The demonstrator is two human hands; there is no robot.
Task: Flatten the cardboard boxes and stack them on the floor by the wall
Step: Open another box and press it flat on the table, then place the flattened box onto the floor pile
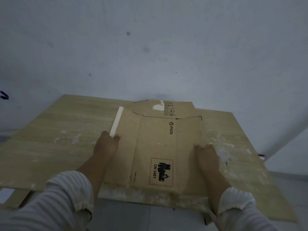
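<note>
A flattened brown cardboard box (156,147), printed with "PICO" and a red "UN 3481" battery label, lies flat on a pale wooden board on the floor, its far flaps touching the white wall. My left hand (106,145) grips its left edge, fingers curled over the white-taped flap. My right hand (206,157) holds the right edge, fingers resting on top. Both arms wear striped sleeves.
The wooden board (55,135) is dusty with white smears and runs along the wall (150,47). A second flat cardboard piece (15,199) sticks out under the board at the lower left. Grey floor (286,185) shows at the right and near me.
</note>
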